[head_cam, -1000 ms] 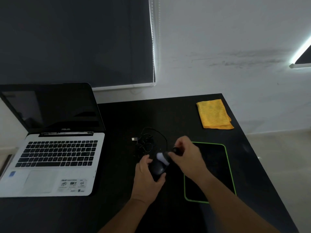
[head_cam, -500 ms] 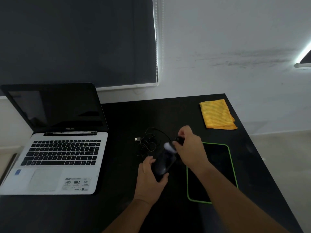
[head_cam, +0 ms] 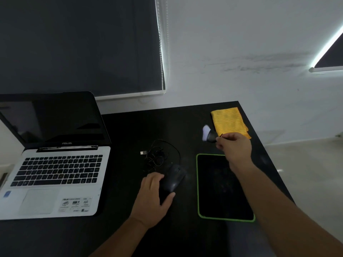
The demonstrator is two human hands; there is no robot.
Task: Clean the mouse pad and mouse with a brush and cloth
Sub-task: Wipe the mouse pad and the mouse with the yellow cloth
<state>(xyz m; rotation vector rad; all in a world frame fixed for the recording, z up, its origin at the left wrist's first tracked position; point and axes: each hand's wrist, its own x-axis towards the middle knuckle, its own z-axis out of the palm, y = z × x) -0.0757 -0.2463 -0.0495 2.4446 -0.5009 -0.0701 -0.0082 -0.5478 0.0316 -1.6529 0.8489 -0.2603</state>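
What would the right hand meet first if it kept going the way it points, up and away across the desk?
Most likely the yellow cloth. The right hand holds the brush just short of the cloth's near edge, so the cloth lies first in that line; the hand's height above the desk is unclear.

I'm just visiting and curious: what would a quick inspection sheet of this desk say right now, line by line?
Surface: black desk, dim light.
Job's things: black mouse on the desk left of the green-edged mouse pad; white-bristled brush held up beside the folded yellow cloth at the far right corner.
Clutter: open laptop at left, screen dark.
Hands: left hand around the mouse; right hand shut on the brush handle.
Cables: mouse cable bunched beyond the mouse, plug lying loose.
Surroundings: white wall, dark window blind.
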